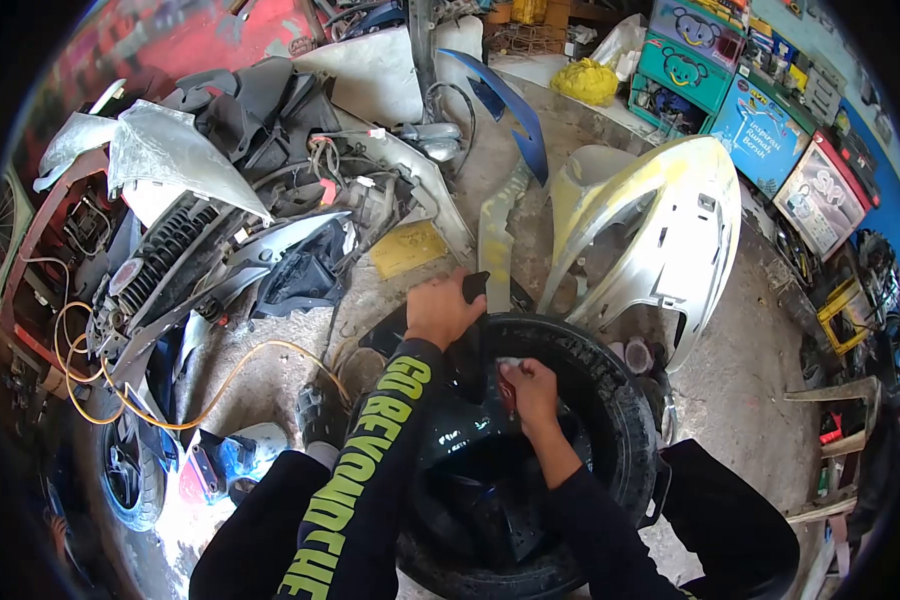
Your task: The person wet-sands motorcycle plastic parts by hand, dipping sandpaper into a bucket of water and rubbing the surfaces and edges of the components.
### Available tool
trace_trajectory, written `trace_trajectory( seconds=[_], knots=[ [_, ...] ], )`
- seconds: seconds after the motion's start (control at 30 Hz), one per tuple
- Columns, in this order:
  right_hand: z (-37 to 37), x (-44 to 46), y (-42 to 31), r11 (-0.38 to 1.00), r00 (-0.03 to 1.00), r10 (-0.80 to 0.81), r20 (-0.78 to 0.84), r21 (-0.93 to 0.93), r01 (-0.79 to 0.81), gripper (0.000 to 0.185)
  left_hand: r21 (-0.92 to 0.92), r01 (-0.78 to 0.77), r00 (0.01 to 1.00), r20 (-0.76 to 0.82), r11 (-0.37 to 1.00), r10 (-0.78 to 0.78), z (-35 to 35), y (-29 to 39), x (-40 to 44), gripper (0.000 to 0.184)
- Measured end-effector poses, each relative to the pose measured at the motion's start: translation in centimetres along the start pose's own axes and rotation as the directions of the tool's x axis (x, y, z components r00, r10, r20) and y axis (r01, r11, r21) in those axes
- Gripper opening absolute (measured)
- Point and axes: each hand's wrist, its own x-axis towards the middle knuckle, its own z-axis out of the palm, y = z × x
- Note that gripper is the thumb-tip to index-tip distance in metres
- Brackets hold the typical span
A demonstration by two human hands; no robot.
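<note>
Left hand (438,314) is gripping the upper end of a black part (473,350), fingers closing over the edge, some fingertips hiding behind it. Right hand (534,398) is pinching a small reddish thing (508,393), thumb and fingers closing on it and covering most of it, so its shape is staying unclear; it is sitting at the black part's face, exact contact hard to confirm. Black part is standing up from the middle of a tyre (622,430), between the person's knees; its lower end is blending into the dark, shiny interior, so can't tell where it is ending. Forearms are covering some of the tyre. Left sleeve (362,470) is showing green lettering, running out of frame at the bottom. Beyond the tyre, a silver-and-yellow panel (708,215) is lying on the floor (740,400), near a blue strip (518,108). Parts at left are overlapping, many unidentifiable; fisheye edge is blacking out the corners.
</note>
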Motion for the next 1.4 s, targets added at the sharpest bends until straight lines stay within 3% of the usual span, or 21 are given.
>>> trace_trajectory(
  seconds=[0.07,0.1,0.13,0.2,0.27,0.33,0.47,0.57,0.63,0.73,0.8,0.87,1.1,1.2,1.23,1.4],
  knots=[
    [1.4,-0.7,-0.6,0.99,0.989,-0.141,-0.052,0.023,0.142,0.011,-0.006,0.007,1.0,0.004,1.0,-0.007,-0.2,0.0,0.1,0.055],
    [2.2,-1.0,-0.7,0.95,0.958,-0.27,-0.097,-0.187,0.249,0.015,-0.007,0.004,1.0,0.006,1.0,-0.004,-0.1,0.0,0.1,0.055],
    [2.4,-1.7,-0.7,0.951,0.958,-0.267,-0.1,-0.187,0.246,0.015,-0.003,-0.011,1.0,-0.019,1.0,0.01,0.0,-0.1,0.0,0.053],
    [2.8,-3.6,-1.8,0.963,0.977,-0.138,-0.164,-0.251,0.094,0.018,0.005,-0.027,0.998,-0.048,1.0,0.027,-0.1,-0.1,0.2,0.052],
    [3.2,-3.7,-1.1,0.952,0.953,-0.215,-0.211,-0.264,0.156,0.02,-0.011,0.008,0.999,0.032,1.0,-0.007,-0.3,-0.1,0.3,0.055],
    [3.3,-1.9,0.7,0.861,0.882,-0.424,-0.207,-0.395,0.322,0.018,-0.01,0.005,0.999,0.043,1.0,-0.005,-0.3,0.0,0.3,0.055],
    [4.0,-0.3,-1.7,0.858,0.854,-0.461,-0.239,-0.367,0.36,0.018,-0.023,-0.006,0.999,0.037,1.0,0.007,-0.5,-0.1,0.2,0.054],
    [4.3,0.4,-2.3,0.873,0.887,-0.404,-0.222,-0.383,0.301,0.016,-0.024,-0.018,0.999,0.032,1.0,0.019,-0.2,-0.3,0.4,0.049],
    [5.0,2.3,-3.2,0.751,0.768,-0.606,-0.205,-0.464,0.469,0.015,-0.016,-0.019,1.0,0.003,1.0,0.019,-0.3,-0.3,0.3,0.045],
    [5.9,4.5,-5.2,0.693,0.755,-0.631,-0.176,-0.566,0.447,0.014,-0.018,-0.012,1.0,0.008,1.0,0.012,-0.6,-0.2,0.1,0.039],
    [5.4,3.7,-3.9,0.682,0.73,-0.657,-0.187,-0.561,0.47,0.016,-0.031,0.004,1.0,0.028,1.0,-0.003,-1.1,-0.1,0.1,0.038],
    [4.8,1.8,-3.3,0.756,0.81,-0.56,-0.173,-0.506,0.415,0.016,0.022,0.029,0.998,0.049,0.999,-0.03,-1.4,0.0,0.0,0.038],
    [6.4,3.0,-3.5,0.804,0.823,-0.537,-0.184,-0.405,0.435,0.017,0.025,0.072,0.994,0.084,0.997,-0.074,-1.8,-0.9,0.1,0.041],
    [5.9,1.9,-3.5,0.793,0.829,-0.539,-0.15,-0.422,0.44,0.017,0.063,0.089,0.991,0.092,0.994,-0.095,-1.7,-0.9,0.4,0.041],
    [6.3,2.9,-3.7,0.743,0.78,-0.607,-0.15,-0.456,0.49,0.017,0.051,0.087,0.993,0.078,0.995,-0.091,-1.6,-1.0,0.3,0.042],
    [6.1,1.5,-3.9,0.777,0.823,-0.548,-0.148,-0.455,0.435,0.017,0.017,0.082,0.995,0.055,0.996,-0.083,-1.4,-1.5,0.5,0.042]
  ],
)
